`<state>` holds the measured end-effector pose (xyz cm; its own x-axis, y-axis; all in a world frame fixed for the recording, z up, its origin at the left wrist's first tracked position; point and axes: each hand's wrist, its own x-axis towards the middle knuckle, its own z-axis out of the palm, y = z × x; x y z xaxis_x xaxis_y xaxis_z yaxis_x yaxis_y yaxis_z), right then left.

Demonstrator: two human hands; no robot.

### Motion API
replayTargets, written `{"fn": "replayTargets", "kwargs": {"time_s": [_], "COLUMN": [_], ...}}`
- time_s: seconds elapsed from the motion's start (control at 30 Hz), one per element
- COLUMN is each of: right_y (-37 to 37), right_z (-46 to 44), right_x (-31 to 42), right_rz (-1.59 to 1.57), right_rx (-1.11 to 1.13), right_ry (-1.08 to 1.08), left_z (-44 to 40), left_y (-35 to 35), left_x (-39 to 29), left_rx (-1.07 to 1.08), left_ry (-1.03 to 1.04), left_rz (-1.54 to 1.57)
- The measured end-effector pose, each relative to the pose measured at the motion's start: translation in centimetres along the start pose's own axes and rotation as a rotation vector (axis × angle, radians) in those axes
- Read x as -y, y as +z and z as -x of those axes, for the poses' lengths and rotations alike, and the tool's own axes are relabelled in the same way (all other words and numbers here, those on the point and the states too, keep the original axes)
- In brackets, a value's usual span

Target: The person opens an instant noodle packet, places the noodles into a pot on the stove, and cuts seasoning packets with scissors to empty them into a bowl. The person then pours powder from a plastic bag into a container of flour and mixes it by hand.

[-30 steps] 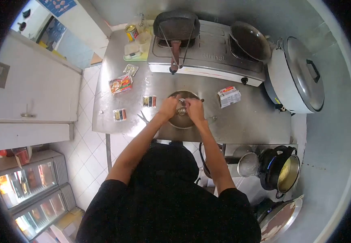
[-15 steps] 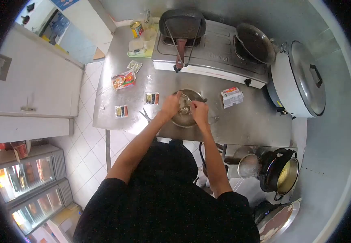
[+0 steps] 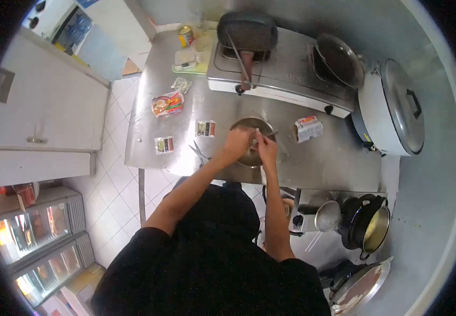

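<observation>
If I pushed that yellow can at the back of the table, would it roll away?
Probably not at first: the can is standing upright, so a gentle push might just slide it. Its round side could roll if it tipped over. It looks stiff, but I can't see inside, so it's hard to guess its weight.

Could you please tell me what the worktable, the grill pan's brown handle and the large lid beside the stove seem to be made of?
Worktable: brushed metal, likely stainless steel, grey with blurry glare.
Brown handle: wood or wood-look plastic; colour alone leaves it open.
Large lid: smooth metal, judging by its grey sheen; which metal is unclear.
</observation>
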<state>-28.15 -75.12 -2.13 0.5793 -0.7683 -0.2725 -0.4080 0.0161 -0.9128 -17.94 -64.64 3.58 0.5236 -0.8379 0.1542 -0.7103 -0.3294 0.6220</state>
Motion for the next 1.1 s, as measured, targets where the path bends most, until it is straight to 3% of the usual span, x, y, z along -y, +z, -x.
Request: {"fn": "replayTargets", "kwargs": {"time_s": [0.03, 0.13, 0.23, 0.33, 0.4, 0.47, 0.53, 0.57, 0.63, 0.7, 0.77, 0.83, 0.87, 0.93, 1.0, 1.1], "right_y": [0.7, 0.9, 2.0, 2.7, 2.7, 2.6, 2.1, 2.1, 2.6, 3.2, 4.5, 6.6, 8.1, 12.0, 15.5, 19.9], "right_z": [0.5, 1.4, 1.1, 2.3, 2.8, 3.3, 2.9, 3.5, 4.4, 4.8, 5.4, 5.7, 6.3, 6.6, 5.2, 2.4], "right_x": [0.0, 0.8, -0.4, 1.5, 3.1, 4.0, 3.2, 3.1, 3.5, 4.0, 4.2, 5.6, 7.1, 11.5, 13.3, 14.6], "right_rz": [-0.263, -0.294, 0.015, 0.354, 0.561, 0.499, 0.599, 0.695, 0.679, 0.665, -0.182, -0.192, -0.203, -0.103, 0.220, 0.360], "right_rx": [0.010, -0.071, -0.159, -0.244, -0.299, -0.537, -0.423, -0.303, -0.342, -0.368, -0.249, -0.225, -0.186, -0.083, -0.059, -0.069], "right_ry": [0.005, 0.071, -0.074, -0.211, -0.248, -0.321, -0.334, -0.331, -0.246, -0.170, 0.121, 0.130, 0.145, 0.048, -0.083, -0.132], "left_z": [0.0, 0.4, 1.0, 2.0, 1.9, 2.1, 1.8, 1.8, 1.4, 0.8, 0.8, 0.5, 0.6, 1.5, 2.5, 3.4], "left_y": [0.2, 0.0, -2.4, -7.6, -11.8, -12.3, -15.4, -16.9, -19.2, -18.9, -19.2, -19.6, -19.7, -19.2, -18.3, -16.9], "left_x": [0.3, 2.3, 4.4, 6.4, 9.4, 17.7, 22.6, 23.4, 24.8, 28.0, 28.8, 28.8, 28.4, 27.7, 27.9, 28.4], "left_rx": [-0.011, -0.008, 0.014, 0.109, 0.212, -0.066, -0.218, -0.210, -0.049, 0.025, 0.105, 0.032, 0.046, -0.064, -0.037, -0.031], "left_ry": [-0.003, 0.140, 0.308, 0.255, -0.089, 0.024, -0.100, -0.101, -0.260, -0.192, -0.099, -0.228, -0.214, -0.189, -0.155, -0.098], "left_rz": [-0.004, 0.134, 0.235, 0.215, 0.286, 0.075, -0.256, -0.243, -0.551, -0.515, -0.488, 0.042, 0.053, 0.363, 0.388, 0.373]}}
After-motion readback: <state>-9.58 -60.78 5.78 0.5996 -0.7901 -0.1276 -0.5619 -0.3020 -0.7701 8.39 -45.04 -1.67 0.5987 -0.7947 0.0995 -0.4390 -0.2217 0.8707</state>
